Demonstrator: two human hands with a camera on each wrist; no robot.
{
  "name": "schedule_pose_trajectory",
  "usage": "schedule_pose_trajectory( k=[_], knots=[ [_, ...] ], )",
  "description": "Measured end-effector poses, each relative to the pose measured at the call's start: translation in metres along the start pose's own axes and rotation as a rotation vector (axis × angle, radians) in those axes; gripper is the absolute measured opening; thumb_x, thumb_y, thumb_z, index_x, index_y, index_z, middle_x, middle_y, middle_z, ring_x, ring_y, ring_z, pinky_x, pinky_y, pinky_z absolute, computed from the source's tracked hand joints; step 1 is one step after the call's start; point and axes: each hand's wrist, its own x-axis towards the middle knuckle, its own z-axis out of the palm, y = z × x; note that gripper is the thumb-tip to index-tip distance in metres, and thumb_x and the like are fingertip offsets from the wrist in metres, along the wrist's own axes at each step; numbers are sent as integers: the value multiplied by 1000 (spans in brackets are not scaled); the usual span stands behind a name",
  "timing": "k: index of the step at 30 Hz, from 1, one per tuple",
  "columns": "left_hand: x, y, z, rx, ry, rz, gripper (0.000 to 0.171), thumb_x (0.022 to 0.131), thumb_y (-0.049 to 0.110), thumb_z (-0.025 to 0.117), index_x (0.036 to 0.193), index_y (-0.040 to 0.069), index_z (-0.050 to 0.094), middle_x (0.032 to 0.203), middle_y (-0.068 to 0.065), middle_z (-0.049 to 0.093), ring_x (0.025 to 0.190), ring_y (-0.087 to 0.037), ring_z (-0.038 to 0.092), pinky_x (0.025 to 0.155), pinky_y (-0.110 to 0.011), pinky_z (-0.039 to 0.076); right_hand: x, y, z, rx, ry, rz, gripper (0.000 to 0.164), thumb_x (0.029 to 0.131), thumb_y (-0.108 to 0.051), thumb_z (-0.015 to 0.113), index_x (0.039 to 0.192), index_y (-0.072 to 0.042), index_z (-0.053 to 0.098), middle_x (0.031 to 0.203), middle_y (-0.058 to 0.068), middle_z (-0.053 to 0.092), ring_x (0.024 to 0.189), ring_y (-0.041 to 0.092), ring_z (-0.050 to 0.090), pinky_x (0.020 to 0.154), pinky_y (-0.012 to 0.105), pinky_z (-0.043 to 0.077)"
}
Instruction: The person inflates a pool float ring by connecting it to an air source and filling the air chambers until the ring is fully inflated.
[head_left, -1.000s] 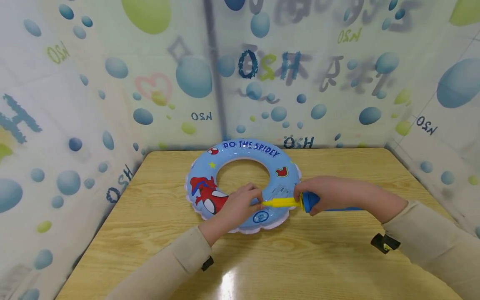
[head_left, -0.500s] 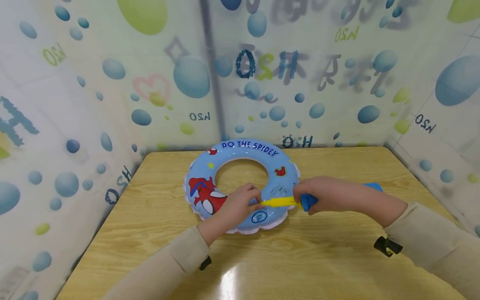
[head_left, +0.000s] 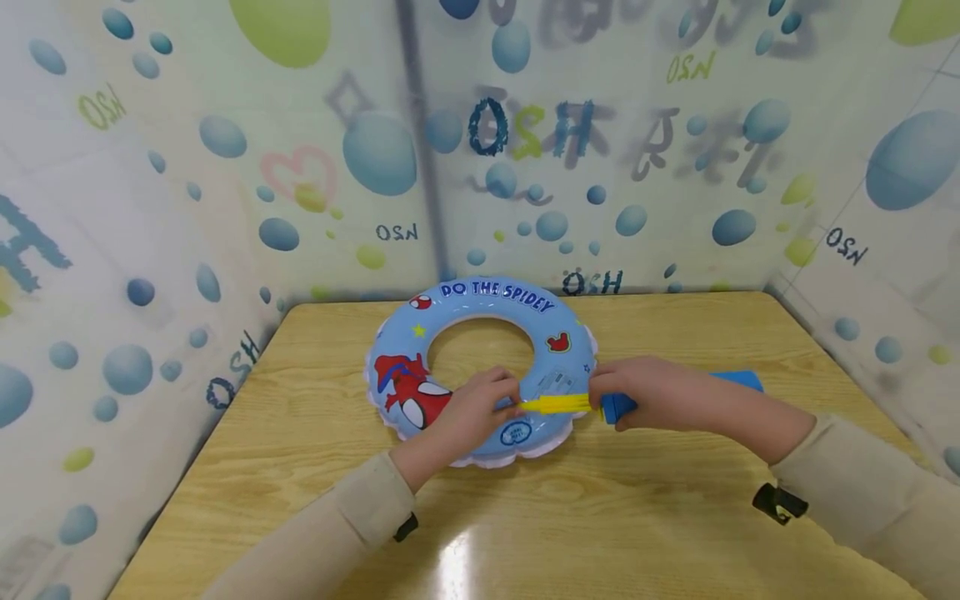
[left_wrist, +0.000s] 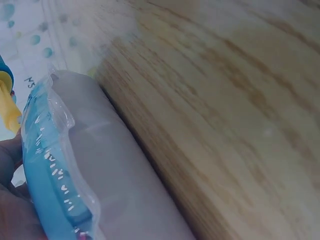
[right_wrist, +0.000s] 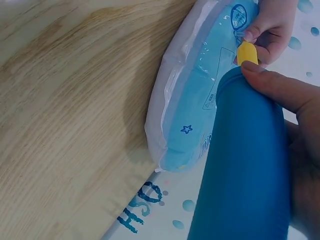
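Observation:
A light-blue inflatable swim ring (head_left: 480,306) with a cartoon print lies on the table and looks filled out. My left hand (head_left: 476,410) is at its near inner side, thumb and fingers pinching around the tip of a yellow nozzle (head_left: 558,404); the valve there is hidden by the fingers. The nozzle belongs to a blue hand pump (right_wrist: 245,150). My right hand (head_left: 663,393) grips the pump near its nozzle end, the thumb by the yellow part in the right wrist view. The left wrist view shows the ring's edge beside the left fingers (left_wrist: 10,160).
The wooden table (head_left: 300,517) extends around the ring. Behind it and at both sides stand pale walls (head_left: 645,75) printed with coloured dots and letters. Dark straps (head_left: 780,503) sit at both sleeves.
The pump's rear end, seen below the right forearm a second ago, now shows above it. Both hands keep their holds at nozzle and pump; the ring stays in place.

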Motion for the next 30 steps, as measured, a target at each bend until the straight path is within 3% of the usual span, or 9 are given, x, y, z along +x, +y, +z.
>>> schedule_pose_trajectory(
  k=[10,25,30],
  knots=[
    [1,0,0,11,-26,-4,13,90,23,72,86,20,60,106,5,59,97,-17,52,90,-33,47,-2,-2,4,-113,66,-65,33,72,-6,86,95,-17,66,98,-4,59,83,15,53,74,33,52],
    [1,0,-1,49,-34,34,13,91,22,70,86,19,59,109,3,61,96,-18,53,89,-33,47,-2,12,7,-76,78,-119,35,72,-4,85,98,-17,66,107,0,61,91,19,56,78,36,53],
    [2,0,-1,58,-41,37,12,92,22,70,87,19,59,109,3,60,96,-18,53,88,-33,47,0,14,7,-108,60,-104,34,73,-5,85,98,-18,66,111,2,62,97,23,57,82,39,53]
  ],
)
